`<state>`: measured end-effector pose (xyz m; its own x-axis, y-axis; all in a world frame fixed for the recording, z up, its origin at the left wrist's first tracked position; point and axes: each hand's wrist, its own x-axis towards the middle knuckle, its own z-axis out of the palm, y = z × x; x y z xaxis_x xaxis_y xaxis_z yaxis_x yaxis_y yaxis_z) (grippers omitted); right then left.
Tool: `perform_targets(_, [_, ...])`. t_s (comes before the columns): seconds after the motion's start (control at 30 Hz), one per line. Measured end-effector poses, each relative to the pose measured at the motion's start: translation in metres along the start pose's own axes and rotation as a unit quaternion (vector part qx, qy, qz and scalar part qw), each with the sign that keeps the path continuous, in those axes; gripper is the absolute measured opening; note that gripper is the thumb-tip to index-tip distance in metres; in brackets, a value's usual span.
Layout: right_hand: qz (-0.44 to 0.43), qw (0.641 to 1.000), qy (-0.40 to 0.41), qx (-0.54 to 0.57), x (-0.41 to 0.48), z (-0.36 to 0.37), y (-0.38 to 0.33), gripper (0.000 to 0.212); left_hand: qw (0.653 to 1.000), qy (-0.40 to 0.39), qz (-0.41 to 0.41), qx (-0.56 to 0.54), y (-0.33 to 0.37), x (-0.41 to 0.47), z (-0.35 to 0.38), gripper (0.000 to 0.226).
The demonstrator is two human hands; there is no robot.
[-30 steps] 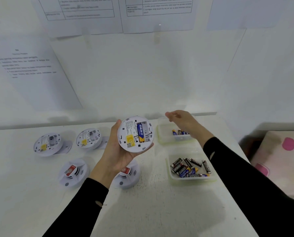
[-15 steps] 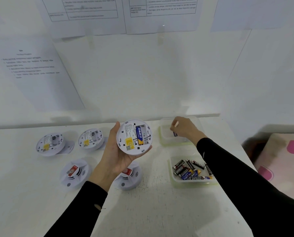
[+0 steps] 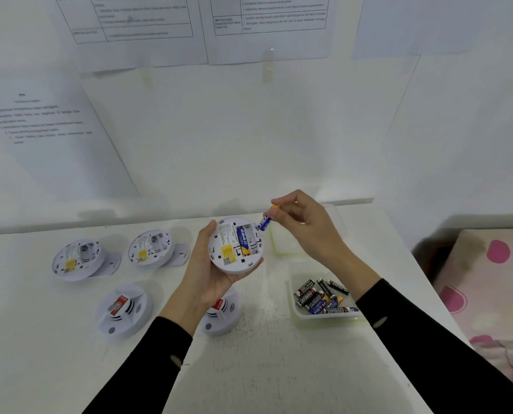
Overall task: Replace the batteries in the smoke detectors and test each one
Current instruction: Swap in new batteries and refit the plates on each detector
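My left hand (image 3: 206,271) grips a white round smoke detector (image 3: 230,258) above the table, back side up; one blue battery (image 3: 243,242) lies in its open compartment and the slot beside it is empty. My right hand (image 3: 304,225) pinches a second blue battery (image 3: 265,222) just at the detector's upper right edge. Two more detectors lie back up at the left: one (image 3: 76,259) far left, one (image 3: 150,248) nearer. Two others sit face up with red labels, one (image 3: 123,310) at the front left, the other (image 3: 221,315) partly hidden under my left wrist.
A clear tray (image 3: 324,317) holding several black and blue batteries stands at the right front. Behind it sits a second clear tray (image 3: 282,246), mostly hidden by my right hand. Printed sheets hang on the wall (image 3: 249,130). A pink-spotted cushion (image 3: 485,279) lies beyond the table's right edge.
My right hand has lifted out of the far tray with a blue battery and brought it left to the detector's edge. My left hand keeps holding the detector.
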<state>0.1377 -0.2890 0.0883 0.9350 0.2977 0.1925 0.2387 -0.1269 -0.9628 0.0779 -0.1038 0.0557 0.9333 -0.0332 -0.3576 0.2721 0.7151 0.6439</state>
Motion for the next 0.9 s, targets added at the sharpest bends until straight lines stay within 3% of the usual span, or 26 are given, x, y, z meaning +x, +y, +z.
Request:
perform_targets(0.33, [-0.061, 0.990, 0.017, -0.123, -0.006, -0.001, -0.002, 0.017, 0.999, -0.034, -0.011, 0.011, -0.004, -0.003, 0.006, 0.040])
perform_targets(0.63, [-0.099, 0.979, 0.004, -0.179, -0.006, 0.003, -0.002, 0.014, 0.999, -0.037, -0.013, 0.014, -0.007, -0.002, 0.001, 0.037])
perform_targets(0.77, [-0.072, 0.989, -0.029, -0.127, -0.006, 0.006, -0.005, 0.014, 0.999, -0.032, -0.019, 0.004, -0.007, -0.002, -0.002, 0.042])
perform_targets(0.9, [-0.107, 0.975, -0.031, -0.190, -0.004, 0.011, -0.001, 0.016, 0.999, -0.035, -0.017, 0.001, -0.007, 0.000, -0.003, 0.042])
